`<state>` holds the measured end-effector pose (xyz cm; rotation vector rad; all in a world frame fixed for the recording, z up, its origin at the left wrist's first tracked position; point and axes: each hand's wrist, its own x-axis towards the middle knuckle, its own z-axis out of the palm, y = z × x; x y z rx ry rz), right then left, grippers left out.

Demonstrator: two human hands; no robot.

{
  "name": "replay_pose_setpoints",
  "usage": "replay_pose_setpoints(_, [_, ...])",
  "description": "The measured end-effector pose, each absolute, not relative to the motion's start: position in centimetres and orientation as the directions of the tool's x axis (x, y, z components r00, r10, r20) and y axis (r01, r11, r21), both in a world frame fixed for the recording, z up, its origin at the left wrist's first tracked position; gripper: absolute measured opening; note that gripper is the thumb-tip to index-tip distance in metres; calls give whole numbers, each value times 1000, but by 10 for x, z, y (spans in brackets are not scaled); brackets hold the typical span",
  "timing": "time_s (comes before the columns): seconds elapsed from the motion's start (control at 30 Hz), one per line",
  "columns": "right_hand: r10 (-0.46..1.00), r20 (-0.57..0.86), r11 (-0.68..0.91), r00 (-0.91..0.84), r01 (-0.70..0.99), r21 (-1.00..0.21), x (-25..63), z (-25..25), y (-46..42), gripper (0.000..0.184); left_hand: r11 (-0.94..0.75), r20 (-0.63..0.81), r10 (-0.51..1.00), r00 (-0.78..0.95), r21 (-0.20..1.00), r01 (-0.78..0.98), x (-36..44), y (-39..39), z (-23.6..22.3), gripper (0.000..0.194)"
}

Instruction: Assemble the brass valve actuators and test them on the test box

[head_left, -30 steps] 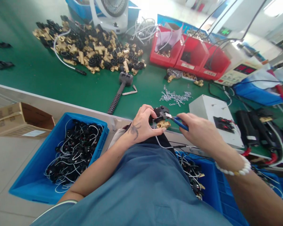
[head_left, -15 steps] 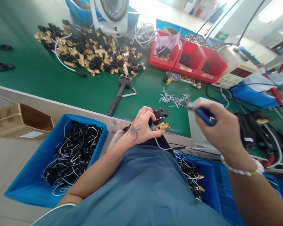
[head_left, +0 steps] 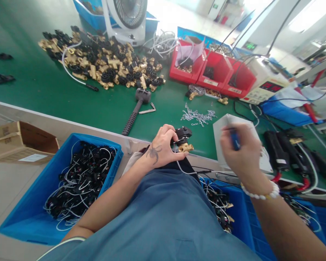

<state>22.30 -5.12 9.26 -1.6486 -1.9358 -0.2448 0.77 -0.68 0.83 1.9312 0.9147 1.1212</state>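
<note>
At the bench's front edge, my left hand (head_left: 163,145) is closed around a brass valve fitting (head_left: 186,148) with a black plastic housing (head_left: 183,135) on top. A thin white cable (head_left: 183,168) trails from it over my lap. Off to the right, my right hand (head_left: 240,148) is raised over a light grey box, blurred by motion. Its fingers are wrapped around blue-handled pliers (head_left: 234,139), whose jaws are smeared and hard to make out. Small metal clips (head_left: 197,116) lie in a loose heap on the green bench, beyond my hands.
A black mallet (head_left: 136,108) and a hex key (head_left: 149,110) lie left of the clips. Behind are piled brass fittings (head_left: 111,65), a fan (head_left: 130,18) and red bins (head_left: 212,70). The grey box (head_left: 220,141) sits right; a blue crate (head_left: 116,163) stands lower left.
My right hand has moved a little left and turned, so the pliers no longer point left toward the clips. My left hand still holds the valve fitting in nearly the same place.
</note>
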Motion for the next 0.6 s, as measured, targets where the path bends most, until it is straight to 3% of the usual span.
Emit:
replay_pose_setpoints(0.1, [929, 191, 328, -316, 944, -32, 224, 90, -51, 19, -500, 402, 837, 372, 837, 220, 8, -7, 8, 45])
replay_pose_setpoints(0.13, [926, 209, 328, -315, 945, -26, 225, 91, -50, 19, -501, 403, 837, 370, 837, 220, 8, -7, 8, 45])
replay_pose_setpoints(0.23, [825, 549, 247, -135, 959, -136, 226, 95, -50, 17, -498, 403, 840, 364, 838, 224, 9, -7, 7, 45])
replay_pose_setpoints(0.3, [791, 602, 238, -107, 961, -141, 226, 93, -51, 18, -498, 403, 840, 363, 837, 225, 9, -6, 7, 45])
replay_pose_setpoints(0.43, [922, 200, 333, -331, 943, 25, 225, 88, -49, 21, -505, 408, 835, 369, 835, 220, 9, -6, 8, 45])
replay_pose_setpoints(0.47, [922, 198, 335, -331, 942, 18, 225, 88, -49, 21, -505, 408, 835, 370, 835, 218, 9, -5, 8, 45])
replay_pose_setpoints(0.6, [774, 626, 254, -97, 953, -167, 227, 92, -50, 16, -494, 400, 842, 362, 842, 218, 9, -5, 7, 46])
